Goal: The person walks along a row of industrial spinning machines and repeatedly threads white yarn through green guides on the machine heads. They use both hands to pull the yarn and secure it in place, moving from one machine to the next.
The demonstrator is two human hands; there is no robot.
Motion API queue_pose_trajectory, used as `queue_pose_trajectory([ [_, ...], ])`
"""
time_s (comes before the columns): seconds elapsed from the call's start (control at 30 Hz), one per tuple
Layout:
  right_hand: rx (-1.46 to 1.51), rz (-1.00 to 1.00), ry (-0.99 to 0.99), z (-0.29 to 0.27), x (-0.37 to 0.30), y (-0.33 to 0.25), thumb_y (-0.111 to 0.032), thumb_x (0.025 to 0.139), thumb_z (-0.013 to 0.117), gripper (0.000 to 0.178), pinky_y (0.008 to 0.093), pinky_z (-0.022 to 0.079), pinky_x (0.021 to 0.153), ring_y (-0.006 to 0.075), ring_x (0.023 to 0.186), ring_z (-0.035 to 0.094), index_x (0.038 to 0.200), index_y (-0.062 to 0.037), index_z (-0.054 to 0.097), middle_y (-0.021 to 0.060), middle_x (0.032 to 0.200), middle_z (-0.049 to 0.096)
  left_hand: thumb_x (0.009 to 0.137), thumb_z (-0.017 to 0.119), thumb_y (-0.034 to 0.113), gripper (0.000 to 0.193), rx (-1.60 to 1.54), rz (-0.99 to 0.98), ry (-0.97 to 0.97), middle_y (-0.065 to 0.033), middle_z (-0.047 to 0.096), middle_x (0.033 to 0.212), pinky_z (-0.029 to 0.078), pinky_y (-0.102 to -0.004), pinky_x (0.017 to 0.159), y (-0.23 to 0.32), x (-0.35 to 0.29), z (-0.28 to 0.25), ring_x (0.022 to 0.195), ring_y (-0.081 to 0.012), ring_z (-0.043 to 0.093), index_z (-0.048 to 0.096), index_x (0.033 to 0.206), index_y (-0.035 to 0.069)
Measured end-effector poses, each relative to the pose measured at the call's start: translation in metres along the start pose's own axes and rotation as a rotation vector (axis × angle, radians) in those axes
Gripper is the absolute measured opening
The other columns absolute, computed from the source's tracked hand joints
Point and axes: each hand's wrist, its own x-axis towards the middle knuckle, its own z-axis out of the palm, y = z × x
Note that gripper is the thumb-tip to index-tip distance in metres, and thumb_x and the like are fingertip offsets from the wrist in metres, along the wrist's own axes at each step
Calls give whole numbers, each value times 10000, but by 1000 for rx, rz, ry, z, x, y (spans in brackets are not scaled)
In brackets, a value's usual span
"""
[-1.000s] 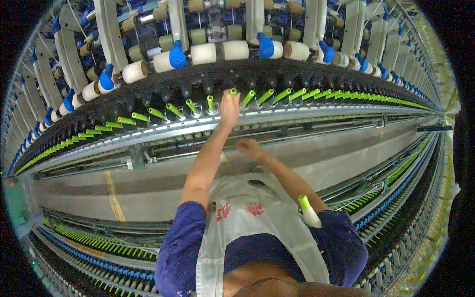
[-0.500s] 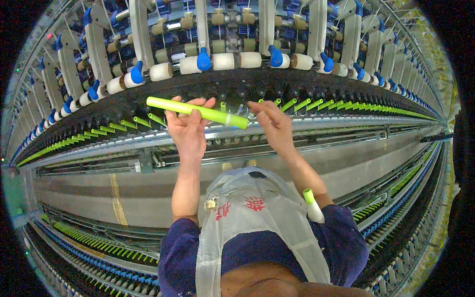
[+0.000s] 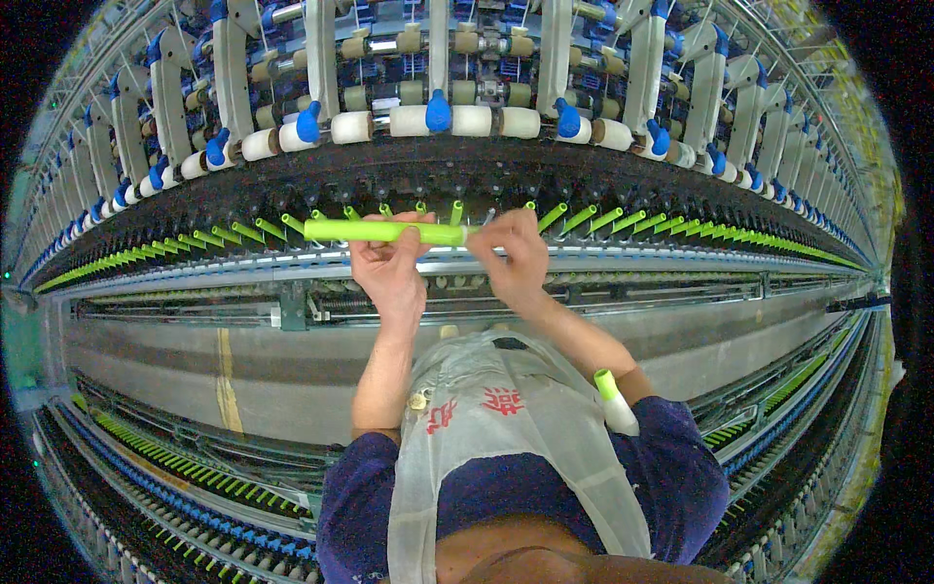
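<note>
My left hand is closed around a bright green bobbin tube, thumb on the near side. The tube lies level in front of the spindle row, its bare end pointing left. A narrow whitish band shows near its right end. There my right hand has its fingers bent and pinched together, at the tube's end. Whatever is between those fingertips, perhaps thread, is too fine to make out. Behind both hands stands a row of green bobbin tubes on the spinning machine.
White rollers with blue caps run along the machine above the spindles. A metal rail passes below them. A partly white green bobbin sits by my right upper arm. Behind me, across the grey floor, runs another machine row.
The tube has turned from slanting down rightward to nearly level. My right hand has moved left and in to its right end. The machine has shifted slightly rightward in view.
</note>
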Motion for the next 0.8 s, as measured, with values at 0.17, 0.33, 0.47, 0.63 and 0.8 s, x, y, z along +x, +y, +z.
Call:
queue_pose_trajectory([
  [0.17, -179, -186, 61, -4, -4, 20, -9, 669, 683, 145, 344, 411, 679, 260, 754, 499, 763, -59, 585, 68, 792, 553, 921, 520, 236, 162, -377, -492, -7, -12, 511, 778, 445, -227, 498, -1, 5, -17, 634, -113, 519, 484, 971, 86],
  [0.33, 144, 168, 171, 0, 12, 55, -59, 846, 577, 63, 267, 418, 668, 133, 793, 505, 799, -28, 550, 66, 908, 590, 915, 499, 228, 335, -53, -944, -577, -29, 505, 714, 361, -222, 395, -15, -14, -27, 509, -107, 484, 473, 1193, 43],
  [0.47, 1332, 733, 352, -28, 31, 79, -201, 929, 515, 198, 273, 498, 773, 144, 887, 595, 919, -11, 569, 121, 1023, 599, 935, 478, 174, 315, 209, -981, -872, -32, 555, 752, 385, -218, 427, -16, -27, -56, 486, -90, 489, 472, 1214, 30],
  [0.63, 1205, 711, 272, -108, 22, 120, -248, 957, 452, 208, 156, 285, 378, 29, 389, 326, 853, -82, 523, 36, 735, 569, 816, 669, 311, 397, 986, -924, -1093, -27, 546, 755, 460, -268, 578, 41, 5, -176, 666, -114, 546, 574, 1066, 18],
  [0.8, -105, 254, -502, -63, -62, 185, -166, 855, 555, 139, 367, 477, 623, 261, 674, 599, 949, -93, 627, 84, 823, 642, 846, 564, 140, 241, 1946, -422, -450, -155, 590, 776, 492, -379, 623, 73, 15, -306, 692, -277, 600, 565, 1061, 31],
])
